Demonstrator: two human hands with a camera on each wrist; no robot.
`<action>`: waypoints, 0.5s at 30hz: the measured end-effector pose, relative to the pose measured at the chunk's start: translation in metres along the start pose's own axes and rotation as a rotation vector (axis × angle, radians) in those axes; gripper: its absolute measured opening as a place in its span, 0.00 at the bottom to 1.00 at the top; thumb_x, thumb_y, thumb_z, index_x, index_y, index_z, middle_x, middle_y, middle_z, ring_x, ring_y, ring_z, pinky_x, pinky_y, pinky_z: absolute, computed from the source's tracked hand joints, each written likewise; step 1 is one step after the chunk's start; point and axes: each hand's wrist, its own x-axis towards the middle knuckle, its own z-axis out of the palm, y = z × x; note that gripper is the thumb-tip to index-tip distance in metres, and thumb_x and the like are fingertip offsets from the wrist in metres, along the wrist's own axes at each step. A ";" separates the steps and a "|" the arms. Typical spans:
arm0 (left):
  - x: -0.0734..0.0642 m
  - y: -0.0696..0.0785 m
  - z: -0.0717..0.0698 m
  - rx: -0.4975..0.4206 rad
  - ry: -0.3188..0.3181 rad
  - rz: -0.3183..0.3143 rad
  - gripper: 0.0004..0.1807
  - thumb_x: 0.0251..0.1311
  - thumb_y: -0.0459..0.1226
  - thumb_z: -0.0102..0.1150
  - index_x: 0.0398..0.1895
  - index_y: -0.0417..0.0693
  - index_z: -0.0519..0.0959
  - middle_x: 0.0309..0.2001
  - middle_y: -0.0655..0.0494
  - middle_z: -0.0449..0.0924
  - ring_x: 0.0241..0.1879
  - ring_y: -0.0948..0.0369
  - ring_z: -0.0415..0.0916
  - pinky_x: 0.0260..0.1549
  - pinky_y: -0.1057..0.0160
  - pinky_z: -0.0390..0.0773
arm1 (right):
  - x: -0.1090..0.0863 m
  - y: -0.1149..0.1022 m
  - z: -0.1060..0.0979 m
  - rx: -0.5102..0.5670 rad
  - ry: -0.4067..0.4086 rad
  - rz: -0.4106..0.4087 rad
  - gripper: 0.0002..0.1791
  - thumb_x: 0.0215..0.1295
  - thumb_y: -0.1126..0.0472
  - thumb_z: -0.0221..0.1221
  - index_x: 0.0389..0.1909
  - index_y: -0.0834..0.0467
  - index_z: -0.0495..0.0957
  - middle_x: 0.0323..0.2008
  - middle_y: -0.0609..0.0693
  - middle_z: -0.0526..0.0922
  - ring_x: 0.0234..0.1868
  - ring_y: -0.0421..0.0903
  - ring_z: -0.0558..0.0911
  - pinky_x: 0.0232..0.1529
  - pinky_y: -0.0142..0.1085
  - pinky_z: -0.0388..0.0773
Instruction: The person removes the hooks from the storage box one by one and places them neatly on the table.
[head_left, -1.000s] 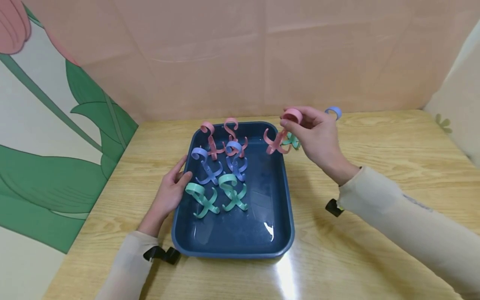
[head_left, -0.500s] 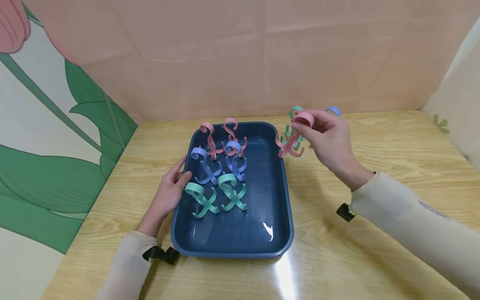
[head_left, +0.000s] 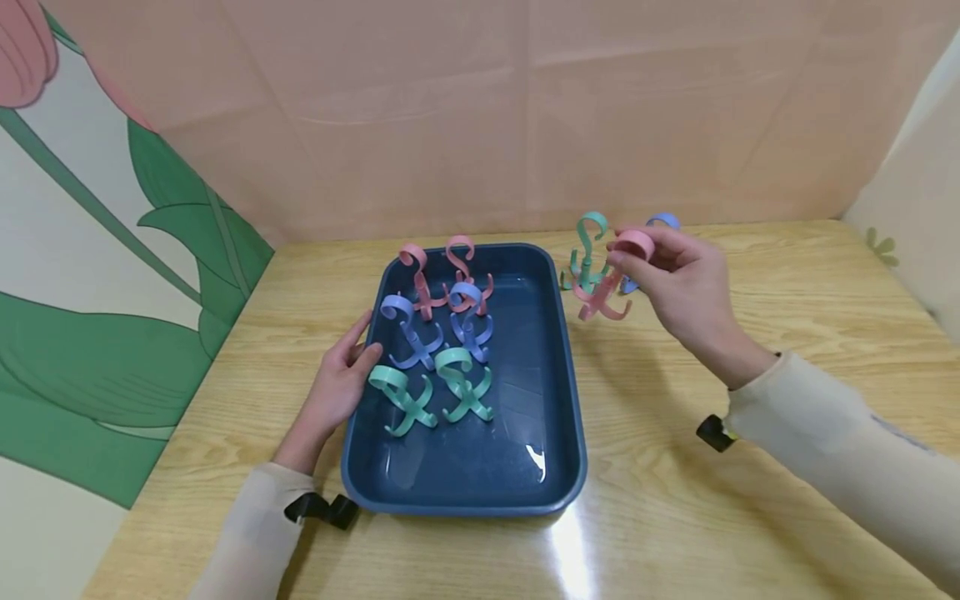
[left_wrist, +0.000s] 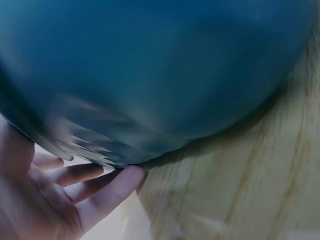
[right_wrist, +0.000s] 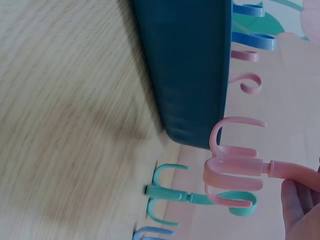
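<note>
My right hand [head_left: 690,292] pinches a pink multi-prong hook [head_left: 602,298] by its curled top, prongs down, beyond the tray's right rim. In the right wrist view the pink hook [right_wrist: 235,167] appears sideways, with several curved prongs. Thumb over the rim, my left hand [head_left: 341,383] holds the left side of a dark blue tray [head_left: 480,475]; its fingers rest along the tray's outer wall [left_wrist: 165,65] in the left wrist view. Inside the tray stand two pink hooks [head_left: 423,293], two blue ones [head_left: 417,350] and two green ones [head_left: 408,406].
To the right behind the tray, a green hook [head_left: 587,271] stands on the wooden table [head_left: 810,292]. A blue hook [head_left: 665,221] beside it is partly hidden by my right hand. A peach-coloured wall covering [head_left: 450,125] rises along the table's far edge.
My right hand has moved right with the pink hook, from over the tray's rim to beyond it, uncovering the green hook. The left hand and tray have stayed in place.
</note>
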 end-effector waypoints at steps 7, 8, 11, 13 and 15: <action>0.000 -0.001 -0.001 0.000 -0.004 0.005 0.31 0.79 0.43 0.44 0.81 0.59 0.52 0.63 0.38 0.75 0.56 0.46 0.78 0.53 0.48 0.79 | -0.003 0.005 -0.012 -0.018 0.006 0.027 0.16 0.60 0.69 0.69 0.50 0.63 0.85 0.43 0.50 0.88 0.39 0.40 0.86 0.40 0.25 0.81; 0.000 -0.001 -0.001 0.000 -0.005 0.004 0.31 0.79 0.43 0.44 0.81 0.59 0.52 0.63 0.38 0.75 0.56 0.46 0.78 0.53 0.47 0.79 | -0.004 0.006 -0.014 -0.050 0.011 0.028 0.16 0.60 0.69 0.69 0.50 0.63 0.86 0.44 0.49 0.88 0.39 0.39 0.86 0.40 0.25 0.80; 0.000 -0.001 -0.001 0.004 -0.005 0.003 0.31 0.79 0.42 0.44 0.81 0.59 0.52 0.63 0.38 0.75 0.56 0.46 0.78 0.53 0.47 0.79 | -0.005 0.009 -0.021 -0.070 0.019 0.051 0.16 0.61 0.67 0.70 0.50 0.63 0.85 0.46 0.48 0.88 0.41 0.39 0.86 0.42 0.24 0.80; 0.000 -0.002 -0.001 0.005 -0.006 0.004 0.31 0.79 0.43 0.44 0.81 0.59 0.51 0.63 0.38 0.75 0.56 0.46 0.78 0.54 0.47 0.78 | -0.006 0.010 -0.026 -0.059 0.019 0.066 0.16 0.61 0.66 0.69 0.50 0.65 0.84 0.45 0.48 0.88 0.42 0.40 0.86 0.43 0.24 0.79; 0.000 -0.002 -0.001 0.002 -0.006 0.005 0.31 0.79 0.43 0.44 0.81 0.59 0.52 0.63 0.38 0.75 0.57 0.46 0.78 0.54 0.47 0.78 | -0.007 0.012 -0.032 -0.045 0.019 0.081 0.18 0.61 0.66 0.69 0.51 0.68 0.83 0.43 0.47 0.89 0.42 0.40 0.86 0.43 0.24 0.79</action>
